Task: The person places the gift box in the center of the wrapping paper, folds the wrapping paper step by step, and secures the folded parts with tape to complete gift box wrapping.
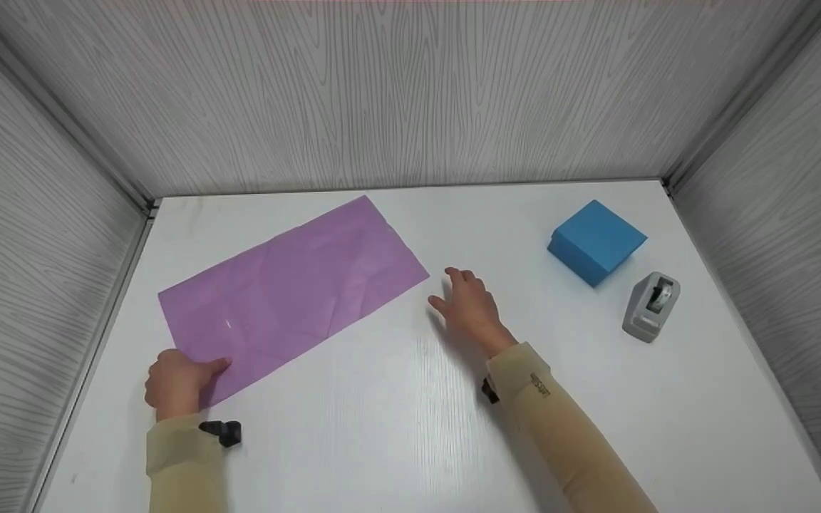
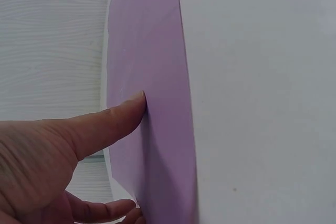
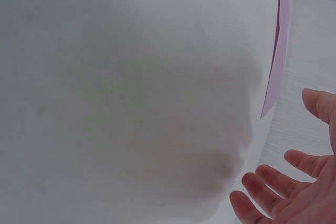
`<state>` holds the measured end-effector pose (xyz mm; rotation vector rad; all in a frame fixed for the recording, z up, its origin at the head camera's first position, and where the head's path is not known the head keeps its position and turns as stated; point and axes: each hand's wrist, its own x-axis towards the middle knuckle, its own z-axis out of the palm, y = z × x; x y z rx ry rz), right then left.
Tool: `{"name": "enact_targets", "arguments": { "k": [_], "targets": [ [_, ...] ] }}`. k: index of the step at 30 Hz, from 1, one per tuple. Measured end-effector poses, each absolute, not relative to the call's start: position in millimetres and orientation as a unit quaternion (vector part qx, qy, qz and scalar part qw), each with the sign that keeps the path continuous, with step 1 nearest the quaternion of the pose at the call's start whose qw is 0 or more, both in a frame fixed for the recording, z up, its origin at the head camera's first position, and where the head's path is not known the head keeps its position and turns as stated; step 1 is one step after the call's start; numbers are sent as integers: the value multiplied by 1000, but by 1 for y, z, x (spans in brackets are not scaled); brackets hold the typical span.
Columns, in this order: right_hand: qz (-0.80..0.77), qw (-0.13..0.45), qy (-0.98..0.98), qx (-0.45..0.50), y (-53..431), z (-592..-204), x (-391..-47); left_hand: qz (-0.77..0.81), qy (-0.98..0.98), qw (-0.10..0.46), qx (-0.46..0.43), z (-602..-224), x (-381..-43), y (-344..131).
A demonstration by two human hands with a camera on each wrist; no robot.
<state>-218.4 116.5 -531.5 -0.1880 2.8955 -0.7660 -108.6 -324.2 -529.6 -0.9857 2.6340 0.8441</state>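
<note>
A creased sheet of purple paper [image 1: 303, 278] lies slantwise on the white table, left of the middle. My left hand [image 1: 179, 379] grips its near left corner. In the left wrist view the thumb [image 2: 118, 121] presses on top of the paper [image 2: 157, 56], which bends there, and the other fingers [image 2: 100, 211] are at its edge, partly hidden. My right hand [image 1: 471, 306] hovers over the table just beside the sheet's right corner, holding nothing. The right wrist view shows its fingers [image 3: 281, 182] spread and loosely bent, apart from the paper [image 3: 282, 45].
A blue box-like block [image 1: 596, 239] sits at the back right of the table. In front of it, near the right edge, stands a grey tape dispenser [image 1: 649, 306] with a roll in it. Grey wood-grain panels [image 1: 410, 92] enclose the table [image 1: 353, 442] at the back and sides.
</note>
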Motion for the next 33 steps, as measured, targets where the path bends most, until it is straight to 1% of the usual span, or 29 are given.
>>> {"name": "enact_targets", "arguments": {
  "k": [9,16,23,29,33],
  "targets": [
    [-263,67,961,-61,114,-532,-219,304,885,85,-342,-534,-108,-326],
    [-271,72,958,-52,113,-534,-223,383,865,52,-321,-528,-109,-324],
    [-288,87,953,-41,114,-533,-225,403,858,7,-317,-519,-105,-321],
    [-280,86,955,-38,114,-534,-225,411,865,-8,-288,-515,-104,-316],
    [-258,82,963,-10,113,-533,-225,410,875,-12,-257,-517,-104,-311]
  ]
}}
